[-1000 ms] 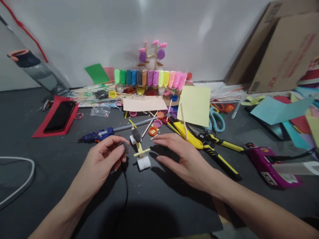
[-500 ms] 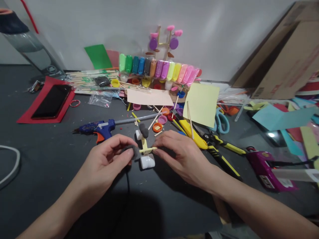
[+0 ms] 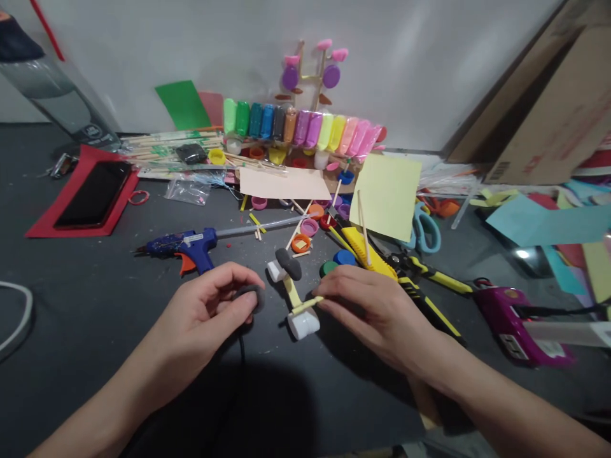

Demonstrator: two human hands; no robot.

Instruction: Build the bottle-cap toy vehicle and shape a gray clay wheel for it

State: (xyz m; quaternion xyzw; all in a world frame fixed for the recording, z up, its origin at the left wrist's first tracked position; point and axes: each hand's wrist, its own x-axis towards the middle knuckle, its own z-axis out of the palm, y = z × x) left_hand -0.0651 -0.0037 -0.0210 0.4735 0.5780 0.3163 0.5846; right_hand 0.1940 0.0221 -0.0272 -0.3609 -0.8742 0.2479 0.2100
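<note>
Between thumb and fingers, my left hand point(image 3: 214, 305) pinches a dark grey clay disc point(image 3: 258, 298). My right hand point(image 3: 360, 299) grips one end of a pale yellow stick point(image 3: 305, 306), part of a small craft model. A yellow strip point(image 3: 291, 289) joins that stick to the model's far end. There a white roll point(image 3: 275, 271) sits beside two dark grey clay discs point(image 3: 289, 263). Against the near stick rests a white cylinder point(image 3: 304, 324). A gap separates the stick's free left end from the disc in my left hand.
Behind my left hand lies a blue glue gun point(image 3: 184, 245). Near my right hand are green and blue caps point(image 3: 344, 257), a yellow utility knife point(image 3: 365, 251) and pliers point(image 3: 420, 292). Coloured clay packs point(image 3: 300, 127) line the back. A phone point(image 3: 93, 194) lies at the left.
My right hand has moved the model rightward and slightly nearer, away from the clay disc. The stick's left end, earlier against that disc, is now apart from it. My left hand stays almost still.
</note>
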